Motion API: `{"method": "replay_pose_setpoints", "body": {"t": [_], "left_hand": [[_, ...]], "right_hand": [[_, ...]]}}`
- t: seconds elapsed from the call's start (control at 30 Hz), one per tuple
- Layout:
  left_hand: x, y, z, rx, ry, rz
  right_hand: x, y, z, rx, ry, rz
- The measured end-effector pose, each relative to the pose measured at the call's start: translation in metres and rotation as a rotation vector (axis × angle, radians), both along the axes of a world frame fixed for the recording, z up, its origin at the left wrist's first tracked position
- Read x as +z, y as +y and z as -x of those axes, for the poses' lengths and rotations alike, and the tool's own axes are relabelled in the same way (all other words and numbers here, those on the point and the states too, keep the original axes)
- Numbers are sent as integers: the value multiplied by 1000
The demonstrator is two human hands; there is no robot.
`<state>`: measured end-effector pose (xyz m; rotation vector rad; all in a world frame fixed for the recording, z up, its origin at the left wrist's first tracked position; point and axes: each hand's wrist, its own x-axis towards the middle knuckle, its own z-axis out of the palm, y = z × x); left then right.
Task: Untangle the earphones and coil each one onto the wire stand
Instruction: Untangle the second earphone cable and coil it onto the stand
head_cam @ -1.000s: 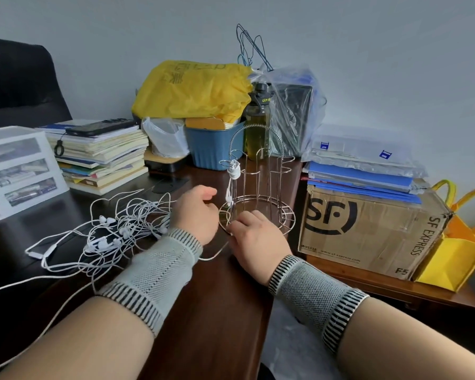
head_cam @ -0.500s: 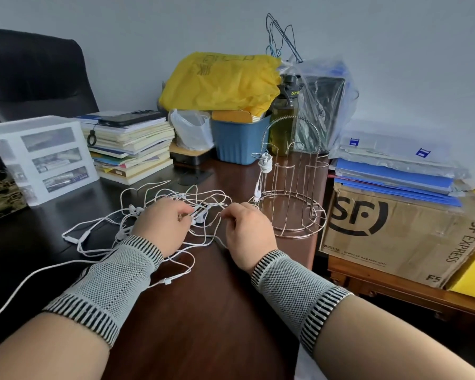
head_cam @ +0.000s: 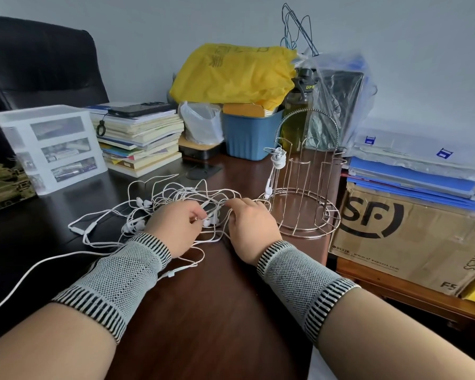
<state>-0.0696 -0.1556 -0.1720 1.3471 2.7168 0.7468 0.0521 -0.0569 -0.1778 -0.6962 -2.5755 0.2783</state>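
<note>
While most of the thin white earphones (head_cam: 159, 204) are still lying knotted in a limp heap on the dark glossy desk (head_cam: 209, 311), the left hand (head_cam: 176, 229) is pinching a cable with curled fingers (head_cam: 196, 215). Just beside it, the right hand (head_cam: 251, 229) is curling into the same strands, apparently gripping one. Further right, the rigid copper-toned wire stand (head_cam: 303, 193) is carrying one coiled earphone (head_cam: 277, 159) on a prong; the rest are awaiting separation.
</note>
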Motion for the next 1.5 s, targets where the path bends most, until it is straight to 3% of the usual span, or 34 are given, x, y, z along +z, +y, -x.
{"method": "replay_pose_setpoints", "body": {"t": [0.17,0.4,0.53,0.77,1.0,1.3,1.5], "left_hand": [[-1,-2,1,-71,-14,-17],[-3,-4,5,-143,-68,-46],[-1,-2,6,-154,-96,-34],[3,-2,1,-29,93,91],[2,-3,-3,-79,35,24],[3,-3,-6,-94,-9,5],[2,-2,-6,-92,-1,16]], "right_hand": [[-5,5,2,-50,60,129],[-2,2,2,23,-118,58],[-2,2,0,26,-102,71],[3,0,-3,-133,52,190],[2,3,-1,-162,-24,195],[1,6,10,-133,-225,35],[11,9,18,-219,-352,89]]}}
